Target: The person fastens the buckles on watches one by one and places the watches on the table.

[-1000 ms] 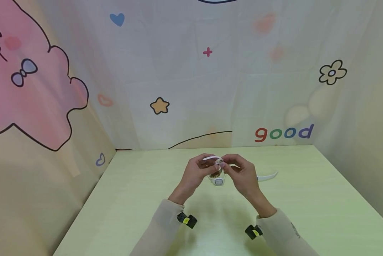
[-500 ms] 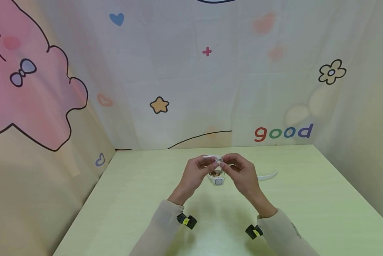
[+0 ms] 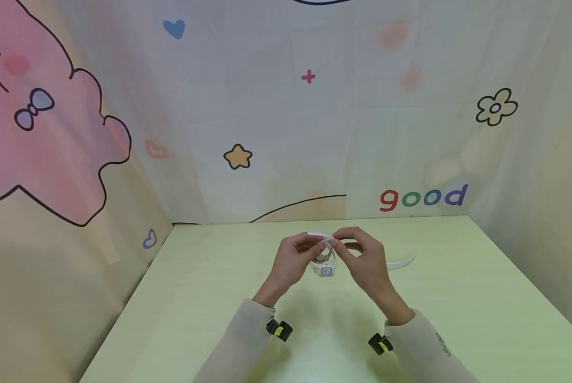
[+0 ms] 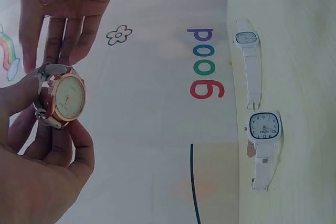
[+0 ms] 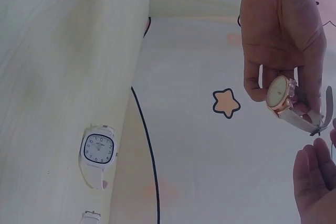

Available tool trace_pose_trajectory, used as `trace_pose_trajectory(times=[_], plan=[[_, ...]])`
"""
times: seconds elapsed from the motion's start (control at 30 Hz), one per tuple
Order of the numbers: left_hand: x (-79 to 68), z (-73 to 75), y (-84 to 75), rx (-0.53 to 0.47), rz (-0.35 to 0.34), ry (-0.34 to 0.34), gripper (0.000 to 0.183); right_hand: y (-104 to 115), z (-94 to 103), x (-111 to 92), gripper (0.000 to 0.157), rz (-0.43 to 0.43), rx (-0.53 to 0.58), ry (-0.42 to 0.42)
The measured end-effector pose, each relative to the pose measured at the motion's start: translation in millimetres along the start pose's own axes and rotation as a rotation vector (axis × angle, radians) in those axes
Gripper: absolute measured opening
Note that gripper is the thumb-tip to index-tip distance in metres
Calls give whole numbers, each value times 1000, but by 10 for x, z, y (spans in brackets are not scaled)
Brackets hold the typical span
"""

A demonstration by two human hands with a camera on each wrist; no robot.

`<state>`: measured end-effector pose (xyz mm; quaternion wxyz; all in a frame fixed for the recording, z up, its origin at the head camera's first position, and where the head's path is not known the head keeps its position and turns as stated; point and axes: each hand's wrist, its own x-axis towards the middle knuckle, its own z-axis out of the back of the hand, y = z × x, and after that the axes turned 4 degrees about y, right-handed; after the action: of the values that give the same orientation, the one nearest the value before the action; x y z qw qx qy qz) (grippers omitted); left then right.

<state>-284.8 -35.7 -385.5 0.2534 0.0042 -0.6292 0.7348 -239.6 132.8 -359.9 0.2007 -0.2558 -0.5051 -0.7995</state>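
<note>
In the left wrist view, my left hand (image 4: pixel 47 166) holds a wristwatch (image 4: pixel 69 97) with a rose-gold case, pale dial and light strap. The strap (image 3: pixel 325 250) is bent into a loop, raised above the table in the head view. Thumb and forefinger of my right hand (image 3: pixel 366 256) pinch the strap near its buckle (image 5: pixel 317 128). From the right wrist, my left hand (image 5: pixel 283 30) shows behind the watch, and my right fingertips (image 5: pixel 315 153) are just below the buckle. Part of the case is hidden by my left fingers in the head view.
A white square-faced watch (image 3: pixel 326 271) lies on the table (image 3: pixel 195 298) just below the held one. Another white watch (image 4: pixel 247 38) lies to its right; my right hand covers part of it in the head view. A printed cloth backdrop (image 3: pixel 276 106) stands behind.
My right hand has shifted slightly to the right, its fingertips drawing a little away from my left fingertips. The left hand stays nearly still, with the watch in it.
</note>
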Motion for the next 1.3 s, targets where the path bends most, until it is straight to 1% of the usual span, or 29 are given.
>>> trace_pose_trajectory(times=[0.2,0.3,0.5,0.67,0.8,0.93,1.03,1.17,1.3], plan=[[-8,-1,29,135,-32,17,17,-261,-36,-2,13,31,-24,-7],[-13,4,32,186,-30,23,16,-297,-30,-12,14,32,-44,5],[-11,23,13,216,-20,44,16,-286,-10,-20,15,19,-75,22],[-21,36,7,217,-11,50,17,-288,0,-22,15,26,-65,21],[-31,37,20,185,8,58,19,-301,4,-22,21,51,-40,23],[-26,30,33,154,8,59,19,-317,3,-20,25,69,-8,20],[-21,21,28,139,0,60,20,-308,2,-21,23,51,19,2],[-23,10,0,115,7,68,20,-288,-6,-11,19,10,69,-19],[-28,8,-32,100,17,85,21,-262,-15,10,15,-27,114,-19]])
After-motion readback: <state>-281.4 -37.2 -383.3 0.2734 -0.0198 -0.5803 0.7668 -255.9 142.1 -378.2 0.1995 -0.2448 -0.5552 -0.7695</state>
